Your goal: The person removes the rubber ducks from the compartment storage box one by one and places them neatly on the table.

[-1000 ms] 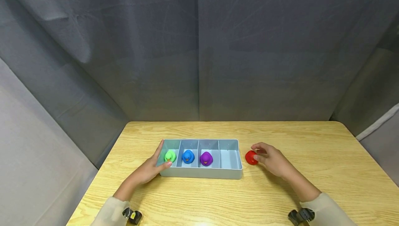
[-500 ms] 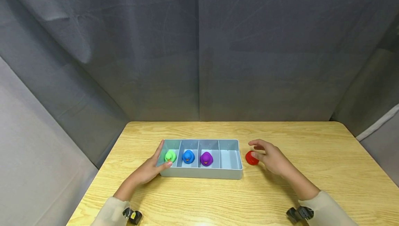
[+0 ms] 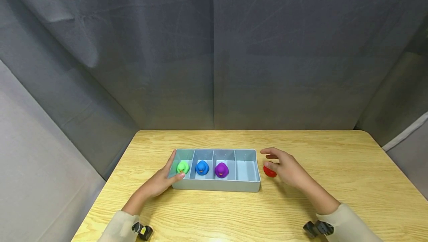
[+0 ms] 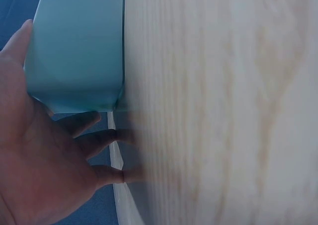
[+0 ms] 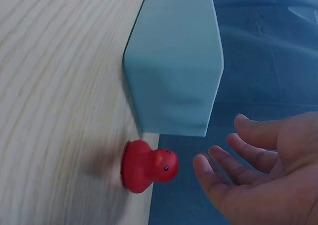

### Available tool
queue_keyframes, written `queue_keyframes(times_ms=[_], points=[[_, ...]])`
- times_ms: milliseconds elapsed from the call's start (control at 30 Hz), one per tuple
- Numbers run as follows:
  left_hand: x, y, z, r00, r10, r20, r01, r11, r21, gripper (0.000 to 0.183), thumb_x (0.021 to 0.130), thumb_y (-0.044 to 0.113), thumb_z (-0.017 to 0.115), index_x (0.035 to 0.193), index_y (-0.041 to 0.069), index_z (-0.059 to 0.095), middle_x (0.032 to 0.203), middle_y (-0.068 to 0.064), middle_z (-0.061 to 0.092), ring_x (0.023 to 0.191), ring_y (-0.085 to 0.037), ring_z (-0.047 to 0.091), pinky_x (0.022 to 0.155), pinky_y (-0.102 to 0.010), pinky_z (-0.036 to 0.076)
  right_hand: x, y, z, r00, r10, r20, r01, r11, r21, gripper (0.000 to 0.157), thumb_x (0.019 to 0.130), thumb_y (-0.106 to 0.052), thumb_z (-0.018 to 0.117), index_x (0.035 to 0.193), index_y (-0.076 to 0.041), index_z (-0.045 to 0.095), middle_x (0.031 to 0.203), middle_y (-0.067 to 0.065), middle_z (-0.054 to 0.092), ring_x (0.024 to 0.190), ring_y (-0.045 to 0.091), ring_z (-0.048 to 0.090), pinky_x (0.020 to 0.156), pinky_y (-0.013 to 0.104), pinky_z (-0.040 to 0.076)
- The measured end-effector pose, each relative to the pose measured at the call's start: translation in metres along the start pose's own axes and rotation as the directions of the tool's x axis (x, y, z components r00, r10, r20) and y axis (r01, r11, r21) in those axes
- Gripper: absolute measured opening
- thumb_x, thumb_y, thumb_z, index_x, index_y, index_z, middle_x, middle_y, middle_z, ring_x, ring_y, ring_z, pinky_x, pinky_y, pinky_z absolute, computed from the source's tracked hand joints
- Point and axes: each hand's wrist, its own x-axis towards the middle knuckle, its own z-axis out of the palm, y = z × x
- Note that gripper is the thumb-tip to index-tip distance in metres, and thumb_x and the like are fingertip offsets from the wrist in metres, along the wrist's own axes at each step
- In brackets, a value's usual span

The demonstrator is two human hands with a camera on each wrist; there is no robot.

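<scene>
A grey-blue box (image 3: 247, 186) with compartments lies on the table. Its left three compartments each hold one rubber duck: green (image 3: 182, 166), blue (image 3: 202, 167) and purple (image 3: 221, 169); the rightmost has none. My left hand (image 3: 160, 180) holds the box's left end, thumb over the front rim and forefinger along the left side. A red rubber duck (image 5: 146, 166) stands on the table just off the box's right end. My right hand (image 3: 290, 168) hovers beside it, fingers loosely bent and apart from the duck in the right wrist view. In the head view that hand partly covers it.
The light wooden table (image 3: 214, 212) ends at a straight back edge before a dark grey curtain (image 3: 214, 67). Pale cloth (image 3: 36, 167) hangs at the left. Small dark devices (image 3: 142, 231) sit at both wrists by the sleeves.
The right hand has shifted left toward the box, its fingers spreading away from the red duck, which stays in place. The left hand and the box have not moved.
</scene>
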Motion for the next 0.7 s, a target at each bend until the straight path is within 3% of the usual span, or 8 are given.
queue_keyframes(times_ms=[267,700], points=[[0.0,0.0,0.0,1.0,-0.002,0.002,0.002,1.0,-0.003,0.095,0.103,0.052,0.059,0.165,0.036,-0.012,0.173,-0.013,0.002,0.154,-0.048,0.017,0.118,-0.071,0.019,0.004,-0.013,0.003,1.0,0.021,0.017,-0.021,1.0,0.01,0.04,0.099,-0.004,0.068,0.138,-0.002,0.06,0.137,0.024,0.061,0.125,0.048,0.06,0.092,0.053,0.058],[0.001,-0.001,0.0,1.0,0.004,0.006,-0.004,1.0,-0.014,0.096,0.103,0.051,0.059,0.165,0.037,-0.012,0.173,-0.012,0.001,0.154,-0.047,0.017,0.118,-0.071,0.019,0.013,-0.028,0.015,0.997,-0.065,0.037,0.061,0.993,0.097,0.037,0.098,0.0,0.067,0.135,0.004,0.061,0.137,0.026,0.061,0.127,0.047,0.058,0.092,0.045,0.058]])
